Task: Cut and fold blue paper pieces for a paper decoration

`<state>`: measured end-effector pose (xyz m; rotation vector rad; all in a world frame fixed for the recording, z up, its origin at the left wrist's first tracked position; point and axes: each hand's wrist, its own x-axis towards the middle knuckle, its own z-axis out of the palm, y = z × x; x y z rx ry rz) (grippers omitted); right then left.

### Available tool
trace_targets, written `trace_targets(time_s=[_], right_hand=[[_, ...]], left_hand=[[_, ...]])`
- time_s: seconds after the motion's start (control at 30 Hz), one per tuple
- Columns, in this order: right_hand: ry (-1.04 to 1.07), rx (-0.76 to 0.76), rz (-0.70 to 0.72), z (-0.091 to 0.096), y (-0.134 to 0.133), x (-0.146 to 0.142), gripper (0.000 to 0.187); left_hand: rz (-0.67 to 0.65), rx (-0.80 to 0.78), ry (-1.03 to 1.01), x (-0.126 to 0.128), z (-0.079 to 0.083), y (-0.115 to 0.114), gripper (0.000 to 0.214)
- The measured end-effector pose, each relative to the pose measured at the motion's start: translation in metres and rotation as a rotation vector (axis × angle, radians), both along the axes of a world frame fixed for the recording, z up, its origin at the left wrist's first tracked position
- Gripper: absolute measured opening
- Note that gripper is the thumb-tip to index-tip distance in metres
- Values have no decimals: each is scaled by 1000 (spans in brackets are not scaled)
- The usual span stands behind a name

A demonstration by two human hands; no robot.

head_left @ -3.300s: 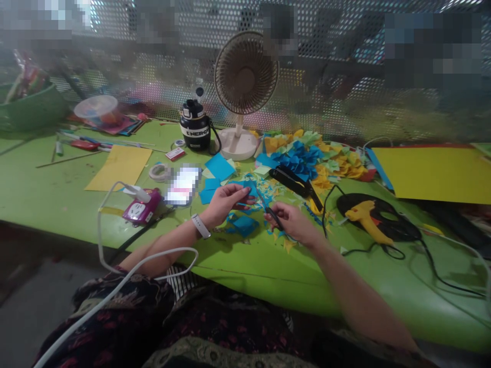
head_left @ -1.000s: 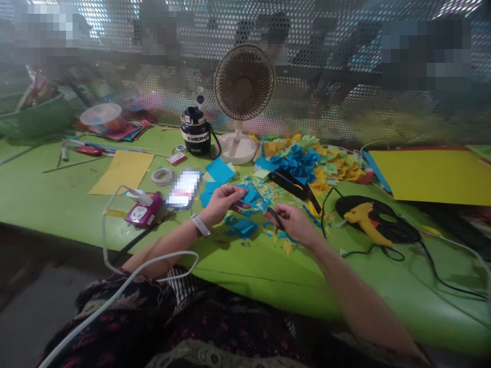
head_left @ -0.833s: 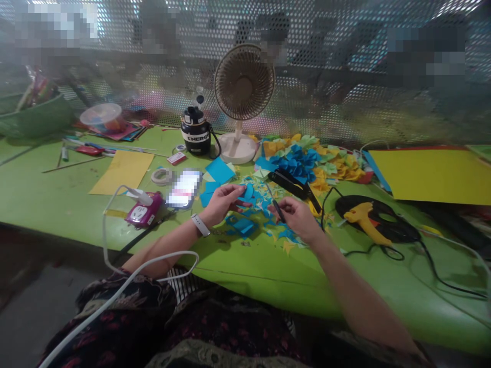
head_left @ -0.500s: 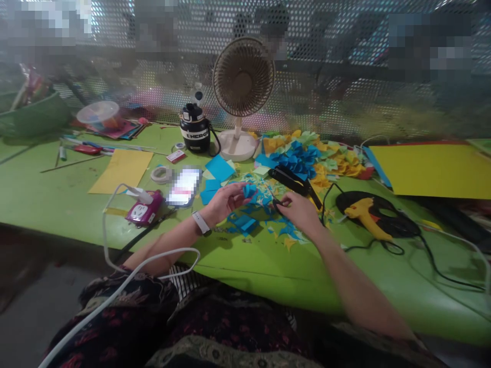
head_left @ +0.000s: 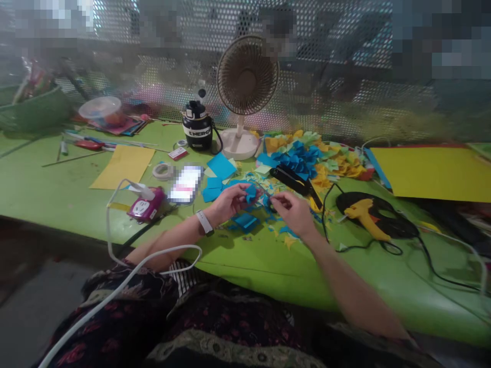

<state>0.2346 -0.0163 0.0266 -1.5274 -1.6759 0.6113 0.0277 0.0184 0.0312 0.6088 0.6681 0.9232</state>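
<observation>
Pinching a small blue paper piece [head_left: 251, 193] at centre frame, the left hand [head_left: 230, 202] has its fingers [head_left: 241, 193] nearly closed on the paper. The right hand [head_left: 291, 214], just beside it, grips black-handled scissors [head_left: 272, 205], fingers curled round the handles, blades toward the paper. Paper scraps [head_left: 282, 231] in blue and yellow lie scattered on the green bench [head_left: 46, 179] beneath both hands.
</observation>
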Motion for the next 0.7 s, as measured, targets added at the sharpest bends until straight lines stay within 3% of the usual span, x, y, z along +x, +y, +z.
trace_targets(time_s=[0.17, 0.27, 0.37, 0.43, 0.57, 0.7], right_hand=[[137, 9, 145, 6, -18, -19, 26], [193, -34, 160, 7, -19, -21, 26], [316, -163, 169, 8, -17, -22, 37], [375, -274, 249, 9, -18, -24, 44], [453, -367, 400, 9, -20, -31, 46], [505, -329, 349, 10, -18, -28, 45]], left_hand=[[-100, 71, -15, 4, -4, -9, 34], [-110, 177, -26, 6, -9, -13, 43], [-94, 340, -33, 9, -12, -18, 64], [-101, 409, -40, 11, -12, -24, 74], [-105, 395, -91, 13, -6, -31, 82], [-87, 291, -46, 7, -4, -24, 77]])
